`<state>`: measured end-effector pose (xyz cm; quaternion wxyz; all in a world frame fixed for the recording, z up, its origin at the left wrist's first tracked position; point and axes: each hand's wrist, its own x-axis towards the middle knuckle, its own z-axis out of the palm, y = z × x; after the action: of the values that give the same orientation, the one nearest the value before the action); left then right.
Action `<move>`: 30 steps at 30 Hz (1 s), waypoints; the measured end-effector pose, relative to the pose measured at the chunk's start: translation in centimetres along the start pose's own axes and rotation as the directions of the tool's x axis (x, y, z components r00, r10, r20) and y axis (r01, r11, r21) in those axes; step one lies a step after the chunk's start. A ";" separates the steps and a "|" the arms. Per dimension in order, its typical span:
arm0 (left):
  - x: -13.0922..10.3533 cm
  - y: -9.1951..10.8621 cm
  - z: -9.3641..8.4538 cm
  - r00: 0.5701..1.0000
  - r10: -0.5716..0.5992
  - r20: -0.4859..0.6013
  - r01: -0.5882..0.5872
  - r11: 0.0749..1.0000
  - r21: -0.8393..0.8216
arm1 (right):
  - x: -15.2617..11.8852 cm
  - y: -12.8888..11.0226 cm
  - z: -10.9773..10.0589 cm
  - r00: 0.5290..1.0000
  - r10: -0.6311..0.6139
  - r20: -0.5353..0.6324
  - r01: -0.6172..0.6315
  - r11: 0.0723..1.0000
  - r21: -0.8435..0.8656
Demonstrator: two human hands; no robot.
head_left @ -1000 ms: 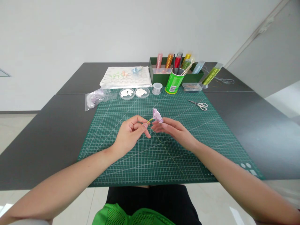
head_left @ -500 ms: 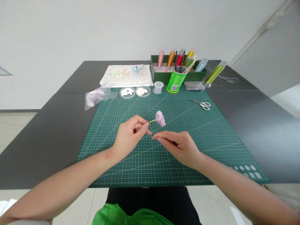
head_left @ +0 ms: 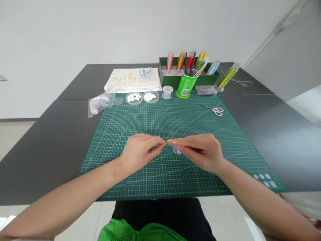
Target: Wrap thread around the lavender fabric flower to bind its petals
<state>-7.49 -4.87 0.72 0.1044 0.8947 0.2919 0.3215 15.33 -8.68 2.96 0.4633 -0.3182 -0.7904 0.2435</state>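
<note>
A small pale purple artificial flower (head_left: pixel 176 151) is held low over the green cutting mat (head_left: pixel 155 180), its head partly hidden behind my right fingers. Its thin green stem (head_left: pixel 169 144) runs between my two hands. With fingertips pinched, my left hand (head_left: pixel 140 149) is closed on the stem's end. My right hand (head_left: pixel 200 149) pinches the stem close to the flower head, thumb and fingers pressed together. The fingertips of both hands nearly meet.
Farther back stand two dishes of white pieces (head_left: pixel 134 98), a stack of lidded tubs (head_left: pixel 167 92), a green can (head_left: pixel 187 85) and a dark green box (head_left: pixel 173 81) of ribbon rolls. Scissors (head_left: pixel 214 109) lie right; a plastic bag (head_left: pixel 99 103) and white sheets (head_left: pixel 132 85) lie left.
My right hand, which was apart from the flower, has taken hold of the stem. The flower has come down and toward me, and my left hand has turned palm-down.
</note>
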 end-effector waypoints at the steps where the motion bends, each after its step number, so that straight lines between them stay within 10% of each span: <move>1: 0.0 0.1 0.0 1.000 0.030 0.009 -0.030 1.000 -0.004 | 0.1 0.2 -0.1 0.998 0.062 -0.032 -0.061 0.998 0.015; 6: -0.1 0.9 0.0 0.995 0.076 0.062 -0.072 0.996 -0.059 | 0.7 1.3 -0.5 0.947 0.317 -0.048 -0.311 0.945 0.101; 16: 0.0 1.5 -0.8 0.997 0.074 0.020 -0.068 0.978 -0.196 | 0.9 2.7 -0.1 0.901 0.431 0.048 -0.432 0.885 0.173; 23: -0.1 1.3 -1.6 0.979 0.080 -0.187 -0.102 0.988 -0.113 | 0.6 3.7 0.9 0.865 0.462 0.196 -0.500 0.830 0.248; 30: 0.7 0.5 -2.8 0.907 -0.105 -0.408 0.144 0.987 0.066 | 0.4 2.6 1.4 0.810 0.435 0.394 -0.549 0.798 0.249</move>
<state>-8.58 -4.88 3.39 0.0198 0.7926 0.3787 0.4775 14.66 -6.77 0.82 0.2988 -0.3836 -0.6857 0.5416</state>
